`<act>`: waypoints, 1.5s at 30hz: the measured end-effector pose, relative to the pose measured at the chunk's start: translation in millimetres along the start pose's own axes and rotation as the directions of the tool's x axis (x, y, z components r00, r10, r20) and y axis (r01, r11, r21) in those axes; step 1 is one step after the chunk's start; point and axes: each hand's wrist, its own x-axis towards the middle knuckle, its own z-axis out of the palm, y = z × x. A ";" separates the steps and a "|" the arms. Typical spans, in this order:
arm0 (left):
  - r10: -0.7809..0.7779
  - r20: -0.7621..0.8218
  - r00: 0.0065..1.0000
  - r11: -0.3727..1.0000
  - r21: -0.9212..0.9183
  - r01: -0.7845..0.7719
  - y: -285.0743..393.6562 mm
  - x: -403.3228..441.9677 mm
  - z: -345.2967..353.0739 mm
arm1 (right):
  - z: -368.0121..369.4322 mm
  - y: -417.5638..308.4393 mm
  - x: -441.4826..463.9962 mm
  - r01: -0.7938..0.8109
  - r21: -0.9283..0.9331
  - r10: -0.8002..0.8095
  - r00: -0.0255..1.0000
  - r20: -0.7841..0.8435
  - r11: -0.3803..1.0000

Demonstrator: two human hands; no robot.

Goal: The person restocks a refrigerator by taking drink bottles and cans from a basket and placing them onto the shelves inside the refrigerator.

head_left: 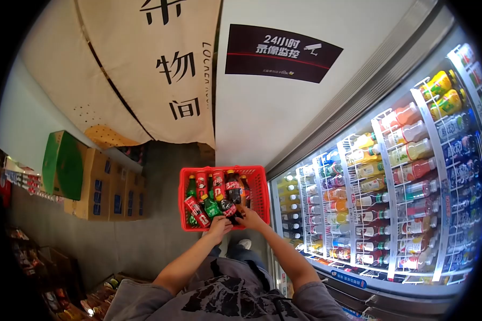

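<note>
A red plastic basket [260, 179] is in front of me, filled with several drinks. Inside are red cans [201, 183], a green bottle [211, 206] and dark cola bottles [233, 185] with red labels. One cola bottle [228, 207] leans toward me near the basket's front. My right hand [248, 218] is closed around the lower part of this bottle. Beside it, my left hand [219, 227] is at the front rim with its fingers curled in, close to the green bottle and the cola bottle's base; what they grip is hidden.
A lit drinks cooler [380, 203] with rows of bottles lines the right side. Cardboard boxes [110, 187] and a green box [63, 163] stand at the left. Ahead hang a beige curtain [128, 64] and a white panel [251, 117]. Snack shelves [51, 278] are at lower left.
</note>
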 end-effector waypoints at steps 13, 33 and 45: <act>0.262 0.355 0.897 0.927 0.167 -0.337 119.4 -21.0 45.2 | -58.4 -36.0 -62.6 0.104 0.742 0.408 0.781 -0.473 0.662; 0.027 0.924 0.380 0.814 0.200 -0.546 -34.0 -242.4 215.6 | -116.2 -144.7 -355.2 0.581 0.461 0.416 0.219 -0.883 0.671; -0.201 0.941 0.274 0.784 0.322 -0.530 -184.8 -296.0 206.5 | -37.9 -144.3 -504.5 0.515 0.365 0.490 -0.125 -0.863 0.775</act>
